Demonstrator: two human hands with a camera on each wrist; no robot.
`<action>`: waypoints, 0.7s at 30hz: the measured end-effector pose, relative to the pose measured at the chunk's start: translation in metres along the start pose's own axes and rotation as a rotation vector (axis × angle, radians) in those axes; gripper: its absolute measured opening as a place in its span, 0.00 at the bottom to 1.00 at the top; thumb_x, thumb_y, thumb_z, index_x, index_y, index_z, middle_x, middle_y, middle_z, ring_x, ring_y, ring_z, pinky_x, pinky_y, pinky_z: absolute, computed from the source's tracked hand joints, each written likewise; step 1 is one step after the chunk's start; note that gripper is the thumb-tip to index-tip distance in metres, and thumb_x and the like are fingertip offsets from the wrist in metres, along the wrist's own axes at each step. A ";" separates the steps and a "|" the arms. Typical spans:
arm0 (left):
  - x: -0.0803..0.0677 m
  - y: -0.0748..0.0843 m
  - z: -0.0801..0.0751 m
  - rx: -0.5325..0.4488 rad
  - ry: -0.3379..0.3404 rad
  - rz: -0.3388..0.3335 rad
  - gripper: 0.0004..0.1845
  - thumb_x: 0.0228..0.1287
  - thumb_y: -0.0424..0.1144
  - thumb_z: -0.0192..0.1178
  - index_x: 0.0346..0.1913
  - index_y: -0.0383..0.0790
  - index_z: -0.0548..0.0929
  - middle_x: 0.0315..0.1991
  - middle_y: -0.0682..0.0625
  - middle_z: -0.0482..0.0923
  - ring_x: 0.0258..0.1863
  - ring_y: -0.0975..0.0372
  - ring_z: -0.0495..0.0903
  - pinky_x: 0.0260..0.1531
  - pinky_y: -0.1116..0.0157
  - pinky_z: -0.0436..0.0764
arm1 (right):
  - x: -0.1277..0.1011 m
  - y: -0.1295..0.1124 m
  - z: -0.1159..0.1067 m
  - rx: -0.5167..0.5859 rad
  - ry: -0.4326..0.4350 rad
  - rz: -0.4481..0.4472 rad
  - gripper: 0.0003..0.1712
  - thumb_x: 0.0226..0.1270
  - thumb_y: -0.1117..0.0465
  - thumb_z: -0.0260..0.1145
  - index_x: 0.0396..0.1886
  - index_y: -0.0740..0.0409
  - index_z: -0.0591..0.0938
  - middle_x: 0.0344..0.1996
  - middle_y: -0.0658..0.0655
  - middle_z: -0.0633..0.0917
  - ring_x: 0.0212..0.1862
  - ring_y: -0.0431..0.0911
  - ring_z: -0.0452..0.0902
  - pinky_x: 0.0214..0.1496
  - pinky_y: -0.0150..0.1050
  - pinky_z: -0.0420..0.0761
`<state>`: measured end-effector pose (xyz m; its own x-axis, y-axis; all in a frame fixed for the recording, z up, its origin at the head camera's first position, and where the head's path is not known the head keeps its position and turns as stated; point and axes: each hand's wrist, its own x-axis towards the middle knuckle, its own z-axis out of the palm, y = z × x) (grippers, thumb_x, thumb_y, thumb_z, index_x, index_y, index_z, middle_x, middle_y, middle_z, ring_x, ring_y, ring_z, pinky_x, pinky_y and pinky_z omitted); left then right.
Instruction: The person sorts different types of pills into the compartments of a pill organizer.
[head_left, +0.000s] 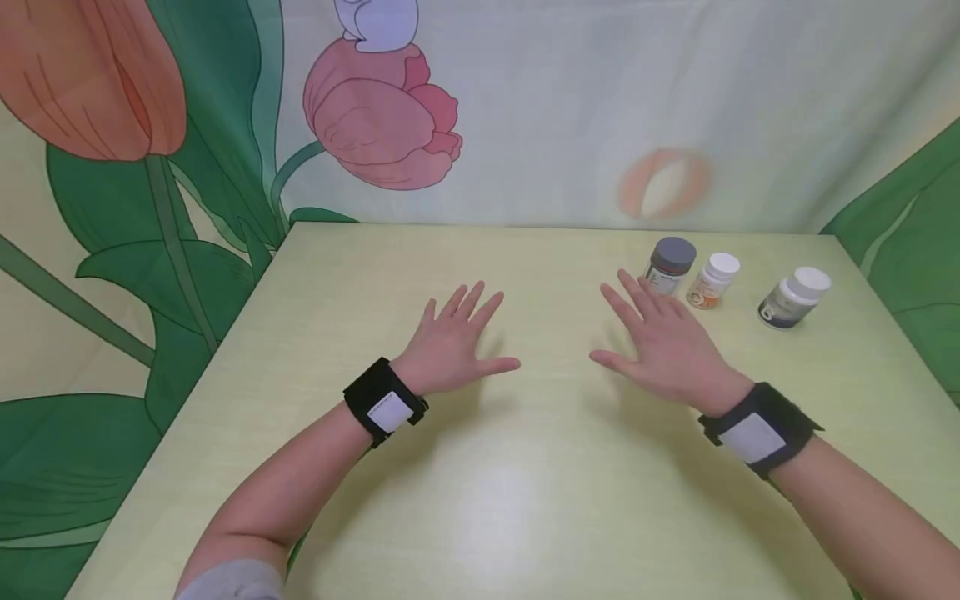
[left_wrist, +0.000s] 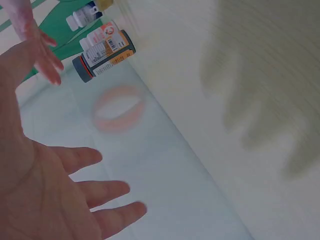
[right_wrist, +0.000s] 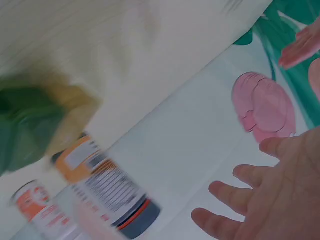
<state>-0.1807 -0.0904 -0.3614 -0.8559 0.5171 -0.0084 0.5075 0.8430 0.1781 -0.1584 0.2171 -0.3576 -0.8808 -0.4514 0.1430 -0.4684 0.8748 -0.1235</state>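
Note:
My left hand (head_left: 444, 354) hovers over the table with its fingers spread, holding nothing. Opposite it, my right hand (head_left: 671, 350) is likewise spread and holds nothing, its fingertips overlapping a dark-lidded bottle (head_left: 670, 262) in the head view. Just right of that stands a small white-capped bottle with an orange label (head_left: 707, 289). Farther right is a white bottle with a dark label band (head_left: 787, 302). In the right wrist view, the dark-lidded bottle (right_wrist: 112, 192) shows its barcode label beyond the fingers (right_wrist: 235, 197).
The pale yellow table (head_left: 495, 500) ends at a printed curtain (head_left: 540, 108) with tulips behind it. Each wrist wears a black band (head_left: 382, 400). A blurred green and yellowish object (right_wrist: 30, 127) fills the left side of the right wrist view.

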 end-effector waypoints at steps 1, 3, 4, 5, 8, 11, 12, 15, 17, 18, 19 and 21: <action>0.001 -0.002 0.001 -0.033 -0.011 0.008 0.50 0.60 0.71 0.53 0.77 0.46 0.52 0.75 0.41 0.50 0.72 0.47 0.53 0.65 0.40 0.54 | -0.003 0.006 -0.001 0.009 0.000 0.021 0.48 0.67 0.35 0.58 0.75 0.59 0.58 0.72 0.67 0.57 0.69 0.65 0.55 0.62 0.64 0.61; 0.002 -0.007 0.003 -0.097 -0.034 0.018 0.47 0.62 0.67 0.56 0.76 0.44 0.56 0.72 0.40 0.58 0.68 0.48 0.63 0.62 0.45 0.62 | -0.012 0.018 -0.002 0.019 -0.015 0.068 0.45 0.67 0.36 0.58 0.72 0.62 0.62 0.66 0.70 0.63 0.63 0.66 0.63 0.55 0.64 0.68; 0.002 -0.010 0.004 -0.120 -0.044 0.022 0.45 0.63 0.65 0.56 0.75 0.43 0.57 0.70 0.40 0.62 0.66 0.49 0.67 0.60 0.48 0.67 | -0.017 0.025 -0.002 0.018 -0.029 0.094 0.44 0.68 0.36 0.58 0.71 0.63 0.63 0.63 0.71 0.65 0.60 0.66 0.66 0.50 0.63 0.72; 0.002 -0.012 0.006 -0.148 -0.050 0.025 0.44 0.64 0.63 0.57 0.75 0.42 0.59 0.68 0.40 0.66 0.63 0.50 0.70 0.58 0.50 0.70 | -0.022 0.031 -0.002 0.019 -0.046 0.121 0.44 0.68 0.36 0.58 0.69 0.64 0.64 0.61 0.72 0.67 0.57 0.66 0.68 0.46 0.62 0.74; 0.002 -0.020 0.009 -0.202 -0.071 0.025 0.40 0.65 0.59 0.59 0.73 0.41 0.62 0.62 0.42 0.73 0.59 0.54 0.75 0.52 0.54 0.75 | -0.037 0.046 0.002 0.004 -0.114 0.182 0.45 0.67 0.34 0.58 0.66 0.68 0.66 0.55 0.74 0.69 0.51 0.66 0.70 0.36 0.60 0.77; 0.000 -0.025 0.010 -0.221 -0.073 0.050 0.36 0.66 0.57 0.58 0.70 0.40 0.66 0.59 0.42 0.76 0.56 0.55 0.77 0.51 0.55 0.76 | -0.049 0.058 0.007 -0.015 -0.170 0.221 0.46 0.65 0.35 0.61 0.62 0.72 0.68 0.51 0.74 0.73 0.48 0.65 0.72 0.32 0.58 0.78; 0.000 -0.025 0.012 -0.222 -0.066 0.067 0.35 0.67 0.57 0.58 0.69 0.40 0.68 0.59 0.43 0.77 0.55 0.55 0.78 0.51 0.56 0.76 | -0.052 0.060 0.008 -0.019 -0.187 0.226 0.46 0.64 0.36 0.62 0.61 0.73 0.69 0.49 0.74 0.74 0.46 0.64 0.73 0.30 0.56 0.78; 0.000 -0.025 0.016 -0.220 -0.021 0.131 0.31 0.68 0.54 0.59 0.66 0.39 0.71 0.57 0.44 0.78 0.52 0.56 0.79 0.51 0.57 0.76 | -0.056 0.066 0.013 -0.014 -0.212 0.235 0.42 0.62 0.39 0.65 0.57 0.74 0.71 0.41 0.70 0.77 0.38 0.57 0.75 0.26 0.50 0.77; 0.002 -0.024 0.019 -0.215 0.020 0.177 0.28 0.68 0.52 0.59 0.64 0.39 0.74 0.55 0.45 0.79 0.50 0.57 0.81 0.49 0.59 0.77 | -0.057 0.068 0.015 -0.002 -0.227 0.227 0.39 0.62 0.42 0.66 0.54 0.75 0.73 0.37 0.66 0.78 0.33 0.53 0.74 0.25 0.46 0.75; 0.003 -0.023 0.020 -0.213 0.042 0.199 0.27 0.68 0.51 0.60 0.63 0.39 0.75 0.54 0.45 0.80 0.48 0.57 0.81 0.48 0.59 0.78 | -0.056 0.068 0.015 0.006 -0.227 0.223 0.37 0.62 0.44 0.67 0.53 0.74 0.73 0.35 0.64 0.78 0.32 0.51 0.74 0.24 0.45 0.75; 0.004 -0.021 0.021 -0.215 0.062 0.218 0.25 0.68 0.50 0.60 0.62 0.39 0.75 0.53 0.45 0.80 0.47 0.57 0.81 0.47 0.59 0.78 | -0.056 0.068 0.016 0.010 -0.225 0.217 0.36 0.61 0.45 0.67 0.52 0.74 0.74 0.34 0.62 0.78 0.31 0.50 0.73 0.24 0.44 0.74; 0.007 -0.018 0.022 -0.199 0.099 0.253 0.24 0.68 0.48 0.60 0.60 0.38 0.77 0.52 0.45 0.81 0.46 0.57 0.82 0.46 0.60 0.78 | -0.054 0.065 0.017 0.017 -0.224 0.204 0.33 0.62 0.47 0.67 0.51 0.73 0.75 0.31 0.59 0.78 0.29 0.48 0.72 0.24 0.42 0.72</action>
<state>-0.1939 -0.0990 -0.3863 -0.7159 0.6808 0.1550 0.6840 0.6394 0.3511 -0.1426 0.2953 -0.3904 -0.9493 -0.2956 -0.1067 -0.2794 0.9493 -0.1439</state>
